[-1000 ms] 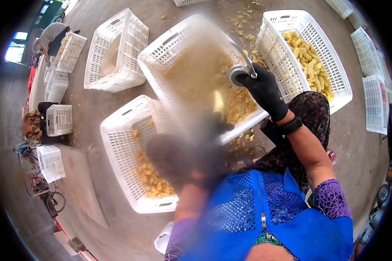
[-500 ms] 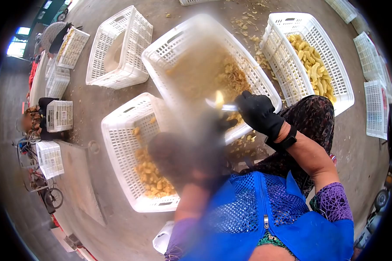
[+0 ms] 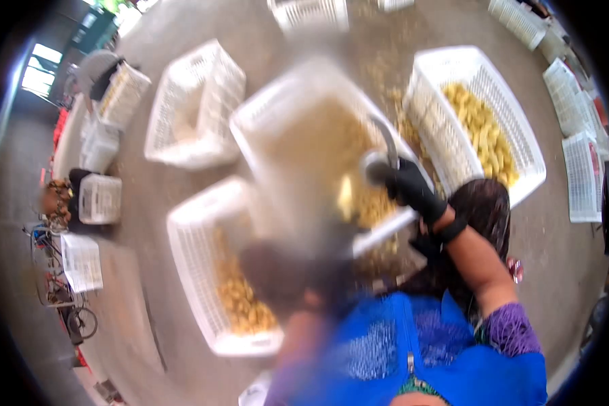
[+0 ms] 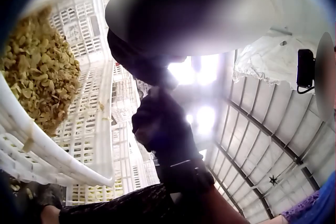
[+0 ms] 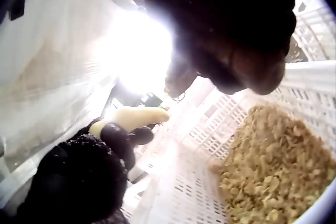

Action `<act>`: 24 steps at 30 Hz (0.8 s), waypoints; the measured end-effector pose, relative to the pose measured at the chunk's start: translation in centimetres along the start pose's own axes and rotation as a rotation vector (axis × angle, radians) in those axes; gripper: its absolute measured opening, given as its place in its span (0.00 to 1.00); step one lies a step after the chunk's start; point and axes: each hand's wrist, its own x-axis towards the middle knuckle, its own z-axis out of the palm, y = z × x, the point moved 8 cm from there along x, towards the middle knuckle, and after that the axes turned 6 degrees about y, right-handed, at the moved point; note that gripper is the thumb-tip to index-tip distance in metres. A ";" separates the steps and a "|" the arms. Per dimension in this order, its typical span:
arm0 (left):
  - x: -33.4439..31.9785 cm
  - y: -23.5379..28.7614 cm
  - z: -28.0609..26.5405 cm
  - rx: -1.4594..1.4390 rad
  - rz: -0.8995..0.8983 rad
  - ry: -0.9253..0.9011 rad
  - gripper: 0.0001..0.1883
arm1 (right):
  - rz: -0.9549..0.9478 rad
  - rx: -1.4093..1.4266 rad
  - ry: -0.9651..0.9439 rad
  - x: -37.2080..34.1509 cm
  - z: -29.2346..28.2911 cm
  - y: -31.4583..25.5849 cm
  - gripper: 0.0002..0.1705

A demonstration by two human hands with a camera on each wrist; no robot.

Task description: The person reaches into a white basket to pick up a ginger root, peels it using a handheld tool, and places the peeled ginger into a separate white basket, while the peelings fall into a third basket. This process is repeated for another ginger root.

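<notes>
A pale yellow, long, smooth peeled fruit (image 3: pixel 346 195) stands up from my left hand; its kind is unclear. In the right wrist view the black-gloved left hand (image 5: pixel 79 174) grips this fruit, thumb and fingers around its lower part. My right hand (image 3: pixel 413 188), also black-gloved, holds a metal tool (image 3: pixel 379 166) with a round end and a curved strip, just to the right of the fruit. Both hands are over the near end of a white crate (image 3: pixel 379 237) of brownish-yellow peel scraps (image 5: pixel 273 166). A blur covers much of the left hand in the head view.
On the right stands a white crate (image 3: pixel 528 145) of yellow peeled pieces (image 3: pixel 484 135). At lower left another crate (image 3: pixel 189 257) holds yellow pieces (image 3: pixel 243 304). A further crate (image 3: pixel 196 108) is at upper left. Scraps lie on the floor; other people sit far left among crates.
My right hand moved in from the right until the tool met the fruit, then drew back to the right. The left hand keeps its grip. The head view has tilted, shifting the crates lower.
</notes>
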 end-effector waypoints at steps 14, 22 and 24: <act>1.8 -2.5 4.3 -0.437 -0.227 -0.041 0.18 | -0.310 0.195 -0.073 -1.7 2.4 -3.5 0.14; 1.6 -2.9 3.0 -0.266 -0.273 0.035 0.15 | -0.316 0.409 0.142 0.3 -2.3 -4.7 0.16; 1.7 -2.9 2.7 -0.229 -0.257 0.068 0.16 | -0.089 0.109 -0.027 -1.7 -0.2 -5.0 0.12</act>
